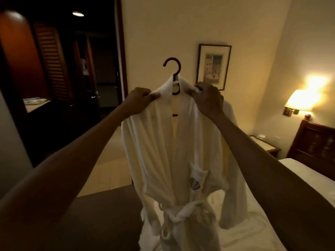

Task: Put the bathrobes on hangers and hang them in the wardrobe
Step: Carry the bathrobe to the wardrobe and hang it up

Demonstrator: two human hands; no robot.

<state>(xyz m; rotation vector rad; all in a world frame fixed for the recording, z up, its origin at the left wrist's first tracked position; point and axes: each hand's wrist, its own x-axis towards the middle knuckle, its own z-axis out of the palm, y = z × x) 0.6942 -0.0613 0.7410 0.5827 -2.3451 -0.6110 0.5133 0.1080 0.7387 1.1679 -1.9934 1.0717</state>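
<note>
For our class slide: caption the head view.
Left hand and right hand grip a white bathrobe on its hanger over the bed.

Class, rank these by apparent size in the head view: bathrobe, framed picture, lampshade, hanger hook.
1. bathrobe, largest, also nearest
2. framed picture
3. lampshade, edges blurred by glare
4. hanger hook, smallest

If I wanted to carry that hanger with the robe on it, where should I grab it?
Probably the hanger by its bare stem under the hook, reached from above: it stands upright, clear of the bathrobe collar, whose two sides the left hand and right hand now pinch.
</note>
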